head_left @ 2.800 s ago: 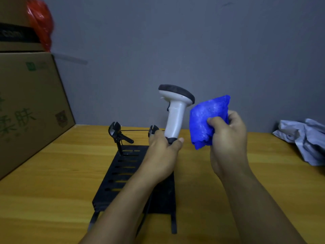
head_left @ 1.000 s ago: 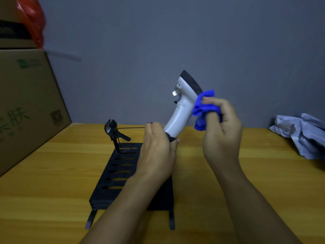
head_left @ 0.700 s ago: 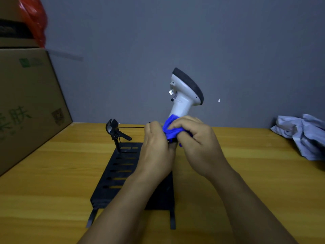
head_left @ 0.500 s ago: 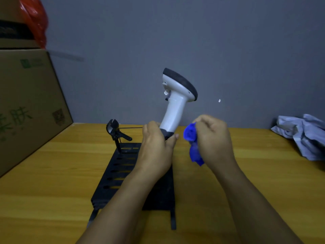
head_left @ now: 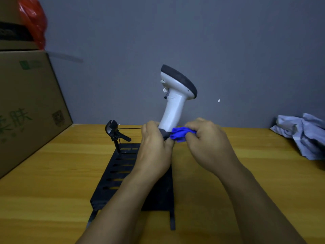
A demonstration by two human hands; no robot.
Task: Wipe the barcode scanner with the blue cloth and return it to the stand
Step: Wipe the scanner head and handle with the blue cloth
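Left hand (head_left: 154,152) grip closed round barcode scanner (head_left: 173,101) base; right hand (head_left: 209,143) grip pinching blue cloth (head_left: 181,134) against handle bottom, above stand (head_left: 121,166).

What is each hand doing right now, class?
Left hand: closed on the barcode scanner at its base.
Right hand: closed on the blue cloth.

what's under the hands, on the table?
The black slotted stand on the wooden table. The left hand and forearm cover its right half, so that part can't be seen.
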